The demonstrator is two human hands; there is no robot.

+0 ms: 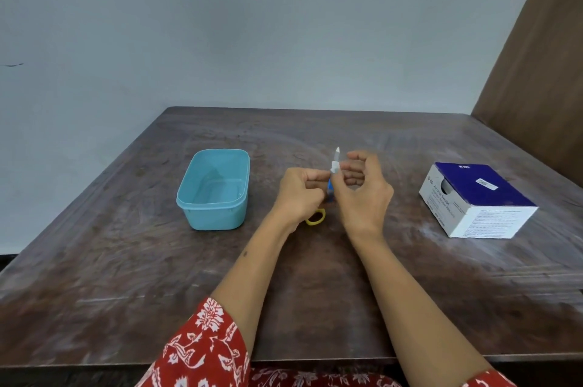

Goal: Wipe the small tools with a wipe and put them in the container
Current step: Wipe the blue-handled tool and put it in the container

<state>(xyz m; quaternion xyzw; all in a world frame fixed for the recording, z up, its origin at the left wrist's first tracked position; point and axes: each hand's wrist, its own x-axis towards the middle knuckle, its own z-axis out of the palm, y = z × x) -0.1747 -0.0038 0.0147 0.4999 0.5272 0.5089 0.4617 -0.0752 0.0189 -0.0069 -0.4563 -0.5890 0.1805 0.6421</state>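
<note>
Nearest you, red sleeves with a white floral print frame both bare forearms, which reach forward over the dark wooden surface. Your left hand curls its fingers around the small scissors, gripping near the blue handle part; a yellow finger loop shows just below that hand, close above the surface. The blade tip points up and away from you, pale and narrow. Your right hand pinches a small white wipe against the blade with thumb and forefinger, the other fingers loosely curled and spread behind it. Whether the wipe wraps fully around the blade, you cannot tell from here. To the left of your hands, well apart from them, sits the light blue container, rectangular, open-topped, nothing visible inside. To the right, well apart, a white and dark blue swab box rests on the surface, angled, with an opening on its near-left face. Beyond the far edge stands a pale grey wall; a brown panel rises at far right.
</note>
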